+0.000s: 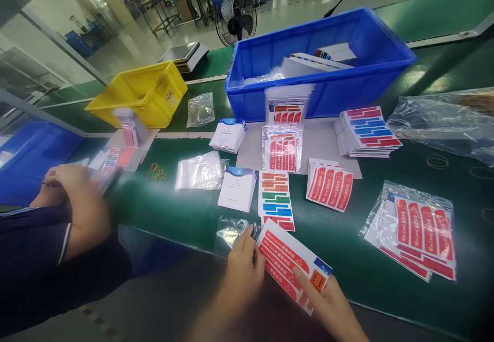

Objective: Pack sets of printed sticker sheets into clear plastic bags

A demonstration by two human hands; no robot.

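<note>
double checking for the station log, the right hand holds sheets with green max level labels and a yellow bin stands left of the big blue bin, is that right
Not quite: the Max Level labels on the sheets held by the right hand are red, not green, as the head view shows. The yellow bin does stand left of the big blue bin.

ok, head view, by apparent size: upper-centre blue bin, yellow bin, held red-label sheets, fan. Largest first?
1. Upper-centre blue bin
2. Yellow bin
3. Held red-label sheets
4. Fan
Fan is farther off; real order may differ.
</note>
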